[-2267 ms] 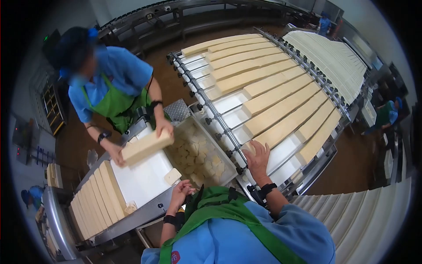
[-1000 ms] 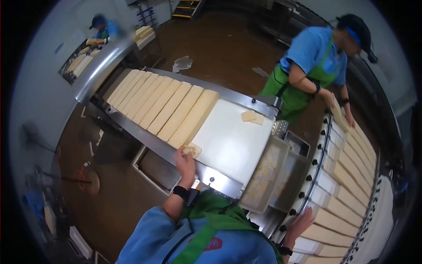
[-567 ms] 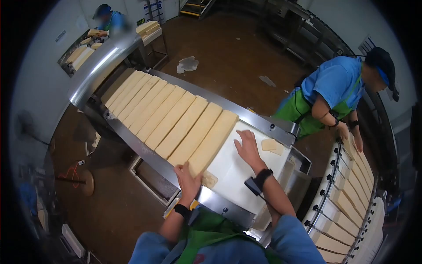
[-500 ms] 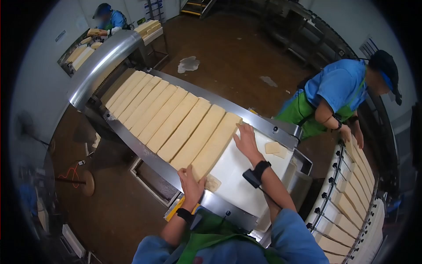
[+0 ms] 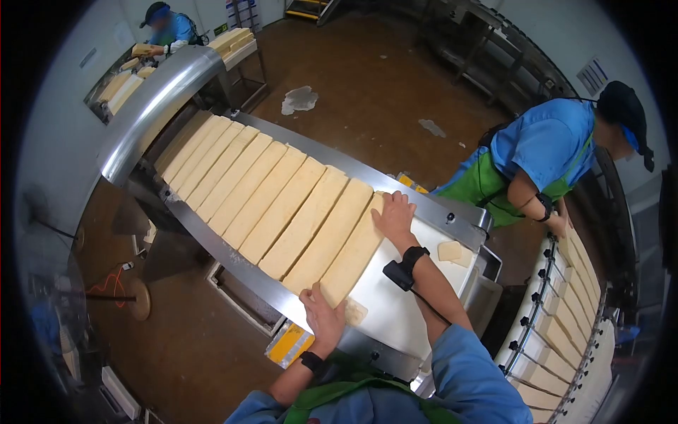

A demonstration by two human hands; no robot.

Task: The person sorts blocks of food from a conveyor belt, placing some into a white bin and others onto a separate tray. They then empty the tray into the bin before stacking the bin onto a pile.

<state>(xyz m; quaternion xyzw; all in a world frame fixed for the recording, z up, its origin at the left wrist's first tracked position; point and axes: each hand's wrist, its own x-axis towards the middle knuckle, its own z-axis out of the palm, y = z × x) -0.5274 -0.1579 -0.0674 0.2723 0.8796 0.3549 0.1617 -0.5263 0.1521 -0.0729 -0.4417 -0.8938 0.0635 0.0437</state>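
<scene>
A row of long pale yellow blocks, which look like cheese, lies side by side on the conveyor. My left hand [image 5: 324,319] is at the near end of the last block [image 5: 359,256], its fingers curled against that end. At the far end of the same block, my right hand [image 5: 395,218] rests with bent fingers over its top and edge. The block lies flat between both hands, next to the rest of the row [image 5: 282,205]. A small flat scrap [image 5: 355,311] sits beside my left hand on the white belt [image 5: 395,304]. Both wrists wear black bands.
A curved metal hood [image 5: 162,106] covers the conveyor's far end. Metal rails [image 5: 417,196] edge the belt. More scraps [image 5: 452,252] lie at right. A co-worker [image 5: 544,141] bends over a second conveyor [image 5: 558,325] with blocks. Another person [image 5: 169,32] works behind the hood.
The view has shifted slightly, so the near blocks appear lower and farther right. My right hand has moved leftward over the belt, onto the last block's far end. My left hand stays at the near end.
</scene>
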